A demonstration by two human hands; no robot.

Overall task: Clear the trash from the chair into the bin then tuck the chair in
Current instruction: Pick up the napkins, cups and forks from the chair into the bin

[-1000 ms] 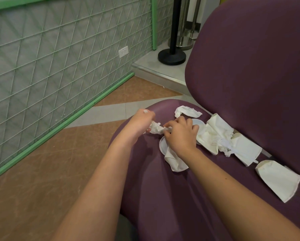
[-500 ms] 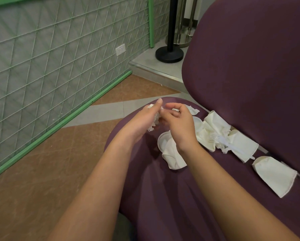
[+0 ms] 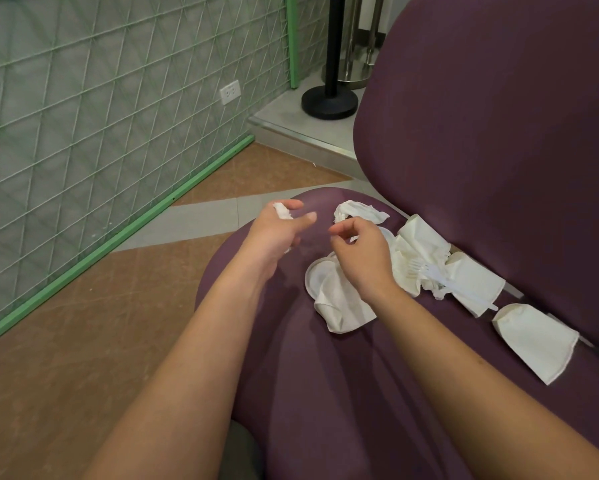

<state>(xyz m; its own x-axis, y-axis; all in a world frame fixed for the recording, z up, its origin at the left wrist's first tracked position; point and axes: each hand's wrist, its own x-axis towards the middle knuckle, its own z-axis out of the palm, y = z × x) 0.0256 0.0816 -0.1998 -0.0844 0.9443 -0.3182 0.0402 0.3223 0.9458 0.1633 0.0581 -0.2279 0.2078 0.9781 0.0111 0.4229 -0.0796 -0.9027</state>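
Trash gathering barely begun on the plum-coloured upholstered chair [image 3: 343,393]; no bin in view.

The chair's seat carries most of the litter near its backrest: several flattened white paper cups [image 3: 533,337], a round white lid [image 3: 317,278] partly under one of them, a crumpled white tissue [image 3: 360,210] and a white plastic fork [image 3: 440,277] lying across the pile; the left hand [image 3: 274,233] grips a small white tissue wad [image 3: 282,211] in curled fingers; the right hand [image 3: 360,252] hovers above the pile, fingers bent, seemingly holding nothing; by my judgement nearly all pieces remain to collect, carry off and bin, and the chair is not yet tucked in.
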